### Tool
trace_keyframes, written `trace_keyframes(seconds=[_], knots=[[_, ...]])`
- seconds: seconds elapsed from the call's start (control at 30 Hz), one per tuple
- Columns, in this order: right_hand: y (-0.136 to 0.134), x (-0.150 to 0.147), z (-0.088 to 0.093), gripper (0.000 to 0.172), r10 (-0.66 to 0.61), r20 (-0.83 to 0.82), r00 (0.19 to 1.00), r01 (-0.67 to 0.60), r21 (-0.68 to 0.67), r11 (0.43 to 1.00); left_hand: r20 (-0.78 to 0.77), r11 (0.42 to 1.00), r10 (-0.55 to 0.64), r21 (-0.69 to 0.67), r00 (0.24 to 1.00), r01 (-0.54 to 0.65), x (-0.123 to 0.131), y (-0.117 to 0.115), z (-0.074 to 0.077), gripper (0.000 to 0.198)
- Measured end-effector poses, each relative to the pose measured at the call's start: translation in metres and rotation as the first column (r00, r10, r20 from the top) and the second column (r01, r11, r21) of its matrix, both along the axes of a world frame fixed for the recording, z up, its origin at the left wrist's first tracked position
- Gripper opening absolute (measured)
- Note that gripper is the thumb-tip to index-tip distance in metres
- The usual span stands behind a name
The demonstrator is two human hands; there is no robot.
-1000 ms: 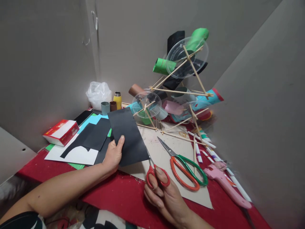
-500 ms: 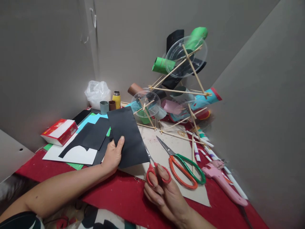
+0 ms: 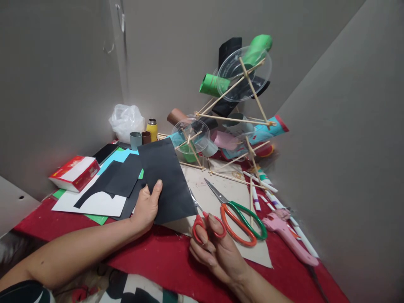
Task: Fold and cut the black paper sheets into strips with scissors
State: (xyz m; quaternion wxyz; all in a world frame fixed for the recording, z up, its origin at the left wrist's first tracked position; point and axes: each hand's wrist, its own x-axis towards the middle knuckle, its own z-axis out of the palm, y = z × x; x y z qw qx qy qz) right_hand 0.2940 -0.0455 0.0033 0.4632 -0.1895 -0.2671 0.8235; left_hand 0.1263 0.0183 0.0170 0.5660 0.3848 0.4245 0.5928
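Thumb on top, my left hand (image 3: 147,206) is closed on the lower left edge of a black sheet of paper (image 3: 168,181), held tilted above the table. My right hand (image 3: 217,252) has its fingers through the loops of small red-handled scissors (image 3: 199,223). Their blades point up at the sheet's right edge and are partly hidden by it. Larger scissors with one orange and one green handle (image 3: 241,221) lie on a pale board (image 3: 217,198) just beyond my right hand. More black paper pieces (image 3: 121,176) lie left of my left hand, on a white sheet (image 3: 69,202).
Stick frames with clear plastic discs (image 3: 244,73) and coloured paper tubes stand at the back. A pink glue gun (image 3: 292,240) lies at the right. A red tissue box (image 3: 75,173), a yellow bottle (image 3: 152,129) and a white plastic bag (image 3: 126,123) are at the left on the red cloth (image 3: 151,256).
The whole view has shifted slightly, so most things sit a little further left. Both hands keep their holds on the paper and the scissors, almost unchanged.
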Motion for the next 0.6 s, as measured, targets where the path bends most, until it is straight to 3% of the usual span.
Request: trace_keyframes(seconds=[0.23,0.37,0.53,0.6], knots=[[0.0,-0.003,0.004,0.049,0.003,0.005,1.0,-0.004,0.02,1.0,-0.073,1.0,0.01,0.019,0.997,-0.009,-0.001,-0.003,-0.004,0.041],[-0.001,-0.003,0.004,0.048,-0.042,0.052,0.998,0.042,-0.002,0.999,-0.022,1.0,-0.005,-0.026,1.0,0.005,0.0,-0.002,-0.006,0.04],[0.001,-0.001,0.0,0.048,-0.17,0.201,0.965,0.151,0.105,0.983,0.115,0.977,-0.186,-0.084,0.976,0.196,-0.001,0.004,-0.005,0.041],[0.003,0.002,-0.001,0.048,-0.225,0.289,0.931,0.186,0.157,0.97,0.12,0.974,-0.207,-0.068,0.971,0.216,-0.004,0.009,-0.003,0.036]])
